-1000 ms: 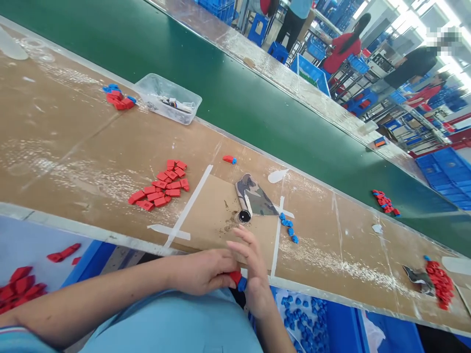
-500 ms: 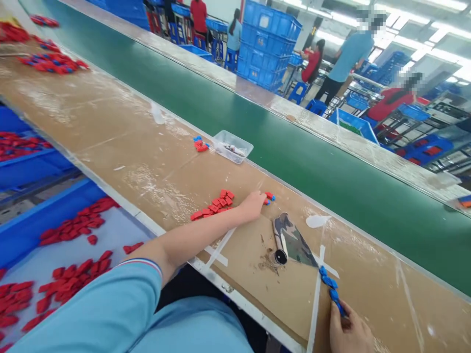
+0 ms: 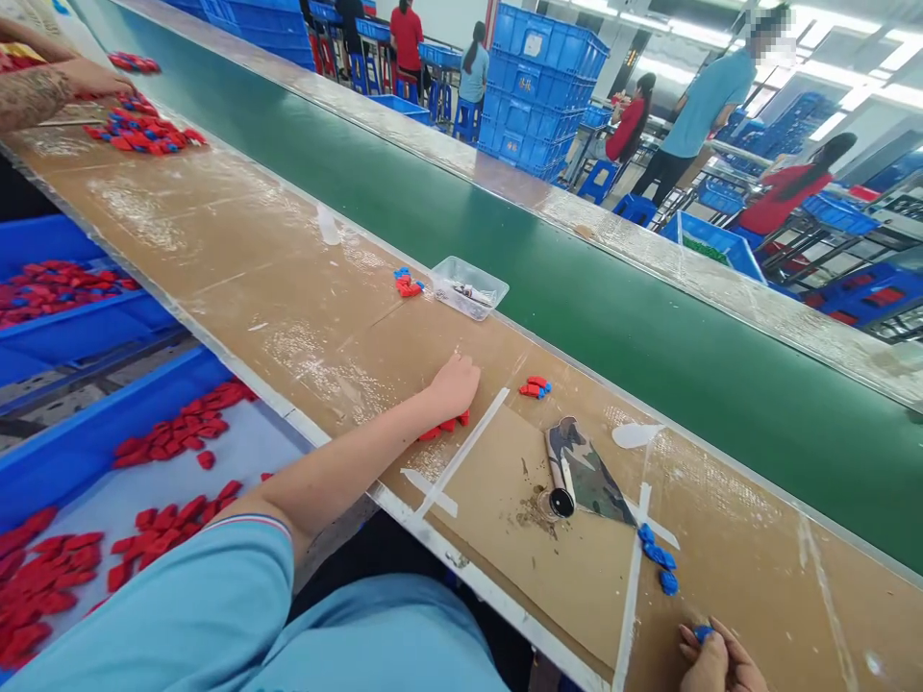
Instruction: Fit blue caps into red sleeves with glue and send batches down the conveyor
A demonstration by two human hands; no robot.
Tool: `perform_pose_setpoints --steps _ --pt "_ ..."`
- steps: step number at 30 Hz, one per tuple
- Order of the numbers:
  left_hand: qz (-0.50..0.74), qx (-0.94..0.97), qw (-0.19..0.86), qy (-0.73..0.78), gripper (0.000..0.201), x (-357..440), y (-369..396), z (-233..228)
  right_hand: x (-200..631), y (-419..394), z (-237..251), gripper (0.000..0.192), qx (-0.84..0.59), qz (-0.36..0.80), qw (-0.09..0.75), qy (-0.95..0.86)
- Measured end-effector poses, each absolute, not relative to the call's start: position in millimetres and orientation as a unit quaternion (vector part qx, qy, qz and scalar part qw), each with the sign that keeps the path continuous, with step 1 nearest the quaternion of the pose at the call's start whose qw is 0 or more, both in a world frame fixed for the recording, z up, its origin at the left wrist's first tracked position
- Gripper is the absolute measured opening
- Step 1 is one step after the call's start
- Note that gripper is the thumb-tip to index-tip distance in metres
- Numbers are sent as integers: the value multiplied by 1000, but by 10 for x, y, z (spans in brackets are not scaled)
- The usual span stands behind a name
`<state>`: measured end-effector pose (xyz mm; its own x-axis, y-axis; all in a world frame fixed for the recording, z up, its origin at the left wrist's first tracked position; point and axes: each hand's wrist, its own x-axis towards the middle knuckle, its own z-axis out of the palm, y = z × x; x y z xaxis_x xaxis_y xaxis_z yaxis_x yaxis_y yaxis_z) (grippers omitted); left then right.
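Seemingly early yet: my left hand (image 3: 453, 384) lies curled over the red pieces (image 3: 441, 428) on the bench (image 3: 237, 279), my right hand (image 3: 717, 663) pinches a blue piece (image 3: 702, 632), one joined pair (image 3: 535, 387) waits.

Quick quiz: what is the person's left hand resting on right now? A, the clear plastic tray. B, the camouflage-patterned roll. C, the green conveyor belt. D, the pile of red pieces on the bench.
D: the left hand lies over the red pieces, a few showing under it, apart from the clear tray, the camouflage roll and the green belt.
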<state>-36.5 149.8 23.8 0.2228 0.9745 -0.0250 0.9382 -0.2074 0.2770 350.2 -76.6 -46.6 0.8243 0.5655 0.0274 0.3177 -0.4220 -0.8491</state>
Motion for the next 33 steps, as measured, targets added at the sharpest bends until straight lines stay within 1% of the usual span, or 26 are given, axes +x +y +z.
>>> perform_pose_setpoints --steps 3,6,7,9,11,12,14,16,18,22,27,31,33 --pt "103 783 128 600 9 -394 1558 244 3445 -772 -437 44 -807 140 521 -241" --pt "144 790 132 581 8 -451 1504 307 3407 -788 -406 51 -801 129 531 -243" --pt "174 787 151 573 9 -460 1444 327 3396 -792 -401 52 -803 127 527 -247" --pt "273 759 249 536 14 -446 1262 340 3380 -797 -400 52 -807 121 519 -253" --pt "381 694 395 466 20 -384 1024 299 3369 -796 -407 52 -804 121 525 -252" --pt "412 659 459 431 22 -338 897 258 3364 -795 -411 51 -798 121 535 -248" --pt "425 609 552 379 27 -228 652 151 3350 -792 -407 50 -785 120 557 -243" --pt "421 575 604 356 29 -114 443 45 3313 -789 -375 50 -772 115 574 -248" --pt "420 570 613 352 29 -18 285 -26 3234 -781 -303 51 -762 115 583 -256" --pt "404 644 549 347 22 87 127 -54 2936 -725 -80 49 -741 126 588 -301" --pt "387 683 517 342 21 123 80 -46 2539 -635 103 41 -704 182 556 -402" --pt "373 692 510 349 18 137 62 -35 2418 -604 80 33 -674 226 520 -473" --pt "364 700 505 351 17 142 58 -35 2407 -579 67 30 -658 227 495 -520"
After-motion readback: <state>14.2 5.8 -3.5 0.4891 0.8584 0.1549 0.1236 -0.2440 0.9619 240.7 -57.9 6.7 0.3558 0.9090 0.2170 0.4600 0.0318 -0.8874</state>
